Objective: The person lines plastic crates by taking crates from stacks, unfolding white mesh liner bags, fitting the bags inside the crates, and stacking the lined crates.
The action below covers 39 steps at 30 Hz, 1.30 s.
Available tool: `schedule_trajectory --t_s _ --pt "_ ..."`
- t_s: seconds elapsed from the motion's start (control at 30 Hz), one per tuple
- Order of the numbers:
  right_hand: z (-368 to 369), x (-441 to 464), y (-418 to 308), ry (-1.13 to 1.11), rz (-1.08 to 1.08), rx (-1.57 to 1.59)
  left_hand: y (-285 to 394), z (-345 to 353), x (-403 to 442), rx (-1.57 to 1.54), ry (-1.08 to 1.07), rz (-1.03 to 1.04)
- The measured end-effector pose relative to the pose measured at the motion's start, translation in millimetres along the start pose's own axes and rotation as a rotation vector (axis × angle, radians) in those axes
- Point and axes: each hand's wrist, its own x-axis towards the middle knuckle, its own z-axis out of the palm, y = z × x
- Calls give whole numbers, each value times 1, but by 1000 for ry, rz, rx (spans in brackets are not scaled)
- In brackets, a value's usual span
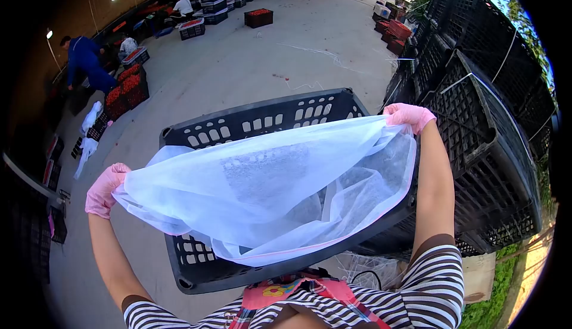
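- My left grip (108, 190), in a pink glove, closes on the gathered left end of a thin white sheet (179, 192); the fingers are curled in and their tips are hidden.
- My right grip (411, 116), gloved alike, pinches the sheet's upper right corner, its fingers folded over the edge.
- The sheet, translucent and pink-edged, spans the space between my hands, drawn fairly straight along the top and sagging in loose folds below.
- Beneath it is a black slotted crate (238, 125), tilted in my view; the sheet lies across its opening and covers much of the interior.
- Nearest me, below the crate, are my striped sleeves (438, 278) and a red-and-pink apron (274, 296).
- To the right, a tall stack of black crates (471, 114) stands beside my right forearm.
- Beyond, on the grey floor (286, 43), a lone crate of red produce (258, 19) stands well apart.
- At far left, a person in blue (89, 61) bends near further filled crates (128, 87).
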Motion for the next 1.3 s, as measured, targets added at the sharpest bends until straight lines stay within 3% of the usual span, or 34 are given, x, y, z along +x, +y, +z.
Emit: schedule_trajectory --t_s 0.1,0.17,0.23,0.3,0.37,0.43,0.5,0.57,0.63,0.7,0.73,0.83,0.87,0.9,0.97,1.03,1.07,1.13,1.17,1.23,1.27,1.3 --pt "8 -1 -10 -38 -205 193 12 9 11 73 -46 -64" --pt "8 2 -12 -27 -201 180 14 9 10 57 -43 -6" --pt "13 2 -13 -17 -229 291 17 15 12 128 102 -13" --pt "17 4 -20 8 -203 212 22 22 17 269 90 -28" --pt "22 14 -25 199 -225 48 29 39 23 408 77 -38" --pt "31 29 -31 299 -311 75 35 61 29 71 254 268" --pt "30 60 -30 368 -417 260 39 64 46 -6 264 279" --pt "31 87 -28 365 -441 259 58 102 43 -323 392 334" --pt "32 107 -25 572 -309 -163 32 85 71 -296 345 327" --pt "24 126 -7 586 -216 -269 14 72 90 -206 238 -27" --pt "11 135 14 462 -310 -494 12 75 85 -207 241 -34" --pt "26 91 12 192 -314 -407 1 90 58 -360 54 -90" --pt "31 80 12 150 -110 214 -15 78 59 -611 41 -87" --pt "16 87 28 3 -182 500 -16 72 46 -628 85 -106" --pt "44 23 -5 47 -168 352 -8 55 6 -222 -91 -3" --pt "62 -3 -8 -50 -239 155 7 65 -27 -76 -33 -59" --pt "80 -18 -12 92 -306 91 10 66 -47 -89 17 -79" --pt "70 -48 -11 213 -219 -290 21 69 -75 348 103 -113" --pt "98 -72 -19 430 -215 -382 24 79 -86 348 119 -126" --pt "94 -83 -6 695 -635 -833 31 111 -104 742 734 216" --pt "105 -93 -18 695 -638 -831 43 131 -114 744 737 217" --pt "129 -112 -39 434 -523 -764 57 154 -126 935 493 331"
